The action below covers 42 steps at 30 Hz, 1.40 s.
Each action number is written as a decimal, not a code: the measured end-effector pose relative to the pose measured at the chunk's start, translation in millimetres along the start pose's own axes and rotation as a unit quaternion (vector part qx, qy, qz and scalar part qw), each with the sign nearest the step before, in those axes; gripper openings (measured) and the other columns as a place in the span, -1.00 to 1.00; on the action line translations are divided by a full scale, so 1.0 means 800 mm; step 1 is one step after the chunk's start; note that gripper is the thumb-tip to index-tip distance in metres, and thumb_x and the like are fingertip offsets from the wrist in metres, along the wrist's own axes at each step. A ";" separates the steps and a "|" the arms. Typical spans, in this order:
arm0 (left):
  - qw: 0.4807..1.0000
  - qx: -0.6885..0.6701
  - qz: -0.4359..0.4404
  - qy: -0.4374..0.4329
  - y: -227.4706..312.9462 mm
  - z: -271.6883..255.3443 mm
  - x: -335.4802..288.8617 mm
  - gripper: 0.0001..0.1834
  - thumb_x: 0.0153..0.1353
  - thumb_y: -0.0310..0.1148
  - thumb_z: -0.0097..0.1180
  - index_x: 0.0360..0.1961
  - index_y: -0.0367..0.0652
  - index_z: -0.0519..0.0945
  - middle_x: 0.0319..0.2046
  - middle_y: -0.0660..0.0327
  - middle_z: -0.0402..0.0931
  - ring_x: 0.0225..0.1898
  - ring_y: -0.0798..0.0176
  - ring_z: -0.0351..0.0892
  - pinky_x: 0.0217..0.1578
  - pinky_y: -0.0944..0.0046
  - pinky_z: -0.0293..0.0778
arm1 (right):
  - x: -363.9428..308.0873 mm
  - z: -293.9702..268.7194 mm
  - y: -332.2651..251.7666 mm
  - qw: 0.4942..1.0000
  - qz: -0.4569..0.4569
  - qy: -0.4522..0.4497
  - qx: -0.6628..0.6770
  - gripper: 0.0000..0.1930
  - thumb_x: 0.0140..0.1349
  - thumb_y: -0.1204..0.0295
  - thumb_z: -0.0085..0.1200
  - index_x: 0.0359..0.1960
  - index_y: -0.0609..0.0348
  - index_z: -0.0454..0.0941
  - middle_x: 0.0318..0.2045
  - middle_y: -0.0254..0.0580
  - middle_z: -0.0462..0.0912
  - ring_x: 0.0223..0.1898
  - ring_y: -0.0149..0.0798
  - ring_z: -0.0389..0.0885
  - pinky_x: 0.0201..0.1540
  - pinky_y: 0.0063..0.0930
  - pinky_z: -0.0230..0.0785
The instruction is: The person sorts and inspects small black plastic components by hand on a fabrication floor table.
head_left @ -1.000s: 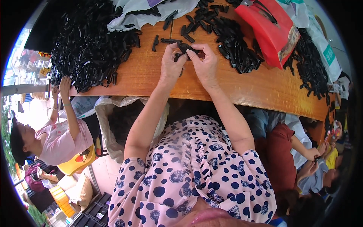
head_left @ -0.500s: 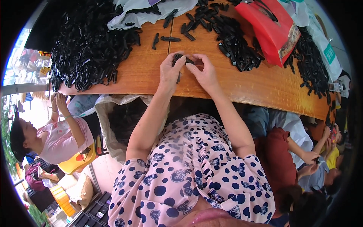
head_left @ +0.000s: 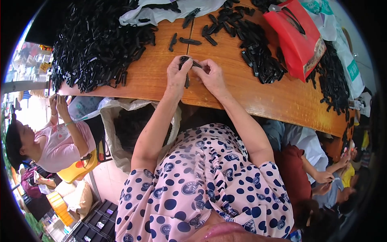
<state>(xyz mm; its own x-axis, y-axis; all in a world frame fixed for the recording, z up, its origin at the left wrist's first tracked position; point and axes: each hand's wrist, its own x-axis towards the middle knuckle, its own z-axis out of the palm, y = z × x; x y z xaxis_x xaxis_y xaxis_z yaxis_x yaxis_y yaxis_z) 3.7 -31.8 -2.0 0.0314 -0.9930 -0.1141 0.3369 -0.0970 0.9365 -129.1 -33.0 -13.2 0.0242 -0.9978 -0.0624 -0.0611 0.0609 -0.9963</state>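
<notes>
Both my hands are together over the wooden table (head_left: 225, 86), near its front edge. My left hand (head_left: 175, 79) is closed around slim black plastic pieces (head_left: 186, 83), one end sticking out below its fingers. A pinch of my right hand (head_left: 212, 78) grips a black plastic piece (head_left: 196, 64) that meets those in the left. Fingers cover much of them, so whether they are joined I cannot tell. Just beyond my hands lie two loose black pieces (head_left: 189, 41) of a similar long shape.
A large heap of black pieces (head_left: 96, 52) covers the table's left. Another pile (head_left: 262, 60) lies right, beside a red bag (head_left: 296, 44). A white plastic bag (head_left: 173, 15) is at the back. Below the edge hangs an open sack (head_left: 111, 133). A person in pink (head_left: 68, 137) sits left; others work right.
The whole view has shifted slightly, with the table things a little further right. My right fingers have come down lower and closer around the black piece, while my left hand keeps its hold.
</notes>
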 end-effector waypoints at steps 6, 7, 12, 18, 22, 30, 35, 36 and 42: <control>0.997 0.028 -0.073 -0.024 0.043 -0.062 -0.038 -0.68 0.32 -0.27 0.02 -0.02 -0.26 0.49 -0.29 0.17 0.61 -0.41 0.41 0.51 -0.39 0.42 0.41 | 0.038 -0.040 -0.013 0.991 -0.044 -0.126 -0.028 -0.76 0.09 0.34 0.30 -0.34 0.23 0.56 -0.48 -0.37 0.58 -0.42 -0.52 0.52 -0.37 -0.58 0.38; 0.997 0.032 -0.063 -0.021 0.056 -0.076 -0.055 -0.66 0.32 -0.25 0.01 0.01 -0.27 0.48 -0.29 0.18 0.61 -0.43 0.42 0.50 -0.42 0.42 0.40 | 0.050 -0.050 -0.014 0.992 -0.080 -0.091 -0.039 -0.74 0.09 0.31 0.30 -0.33 0.24 0.57 -0.48 -0.34 0.59 -0.39 -0.50 0.53 -0.34 -0.56 0.40; 0.859 0.504 -0.045 -0.075 0.108 -0.173 -0.137 -0.66 0.26 -0.23 0.05 -0.04 -0.20 0.53 -0.42 0.11 0.61 -0.45 0.16 0.58 -0.41 0.21 0.44 | 0.110 -0.093 -0.029 0.888 -0.178 0.024 -0.423 -0.62 0.13 0.22 0.20 -0.10 0.22 0.52 -0.15 -0.05 0.53 -0.13 -0.02 0.56 -0.12 -0.21 0.43; 0.765 0.640 0.071 -0.012 0.115 -0.138 -0.079 -0.71 0.16 -0.20 0.13 -0.19 -0.16 0.54 -0.45 0.03 0.59 -0.35 -0.06 0.58 -0.34 0.04 0.42 | 0.126 -0.079 -0.013 0.854 -0.150 -0.002 -0.498 -0.69 0.19 0.27 0.11 -0.10 0.18 0.52 -0.15 -0.04 0.50 -0.06 0.06 0.52 -0.07 -0.13 0.42; 0.773 0.600 0.204 0.028 0.066 -0.080 0.038 -0.70 0.17 -0.20 0.12 -0.22 -0.22 0.50 -0.37 0.02 0.56 -0.30 -0.08 0.56 -0.28 0.02 0.43 | 0.115 -0.076 -0.007 0.834 -0.226 0.042 -0.502 -0.76 0.19 0.34 0.13 -0.17 0.20 0.54 -0.18 -0.06 0.48 -0.13 0.05 0.52 -0.12 -0.18 0.41; 0.712 0.668 0.214 0.027 0.017 -0.063 0.108 -0.76 0.15 -0.31 0.17 -0.26 -0.25 0.48 -0.37 0.10 0.54 -0.32 0.03 0.57 -0.28 0.12 0.48 | 0.038 -0.072 -0.025 0.914 -0.286 -0.005 -0.286 -0.81 0.10 0.56 0.15 -0.24 0.26 0.48 -0.30 0.01 0.53 -0.29 0.04 0.56 -0.27 -0.24 0.42; 0.969 0.195 -0.091 -0.121 0.047 -0.058 0.045 -0.75 0.21 -0.32 0.17 -0.20 -0.28 0.51 -0.40 0.24 0.52 -0.43 0.41 0.49 -0.40 0.47 0.42 | 0.004 -0.053 -0.054 0.868 -0.407 -0.039 -0.283 -0.81 0.11 0.59 0.11 -0.22 0.25 0.49 -0.20 -0.09 0.55 -0.22 -0.05 0.60 -0.20 -0.35 0.49; 0.974 0.082 -0.148 -0.152 0.053 -0.053 0.034 -0.74 0.23 -0.32 0.18 -0.17 -0.29 0.52 -0.40 0.28 0.51 -0.45 0.50 0.45 -0.43 0.56 0.39 | 0.001 -0.050 -0.057 0.842 -0.437 -0.063 -0.311 -0.82 0.12 0.57 0.09 -0.21 0.25 0.48 -0.20 -0.09 0.54 -0.21 -0.05 0.60 -0.17 -0.33 0.51; 0.956 0.027 -0.199 -0.212 0.053 -0.050 0.017 -0.72 0.30 -0.28 0.09 -0.10 -0.26 0.54 -0.30 0.32 0.53 -0.36 0.50 0.47 -0.35 0.52 0.42 | -0.018 -0.045 -0.054 0.790 -0.492 -0.083 -0.357 -0.78 0.06 0.60 0.06 -0.21 0.26 0.48 -0.22 -0.12 0.52 -0.24 -0.07 0.60 -0.22 -0.35 0.53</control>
<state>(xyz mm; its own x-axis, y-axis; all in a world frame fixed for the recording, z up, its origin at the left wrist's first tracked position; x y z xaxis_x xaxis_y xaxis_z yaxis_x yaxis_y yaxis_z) 56.2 -46.7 22.5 -0.4774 -0.8140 -0.3309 0.1941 -0.4650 0.8638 -162.9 -22.3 33.0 0.5371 -0.5318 0.6548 -0.4774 -0.8316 -0.2838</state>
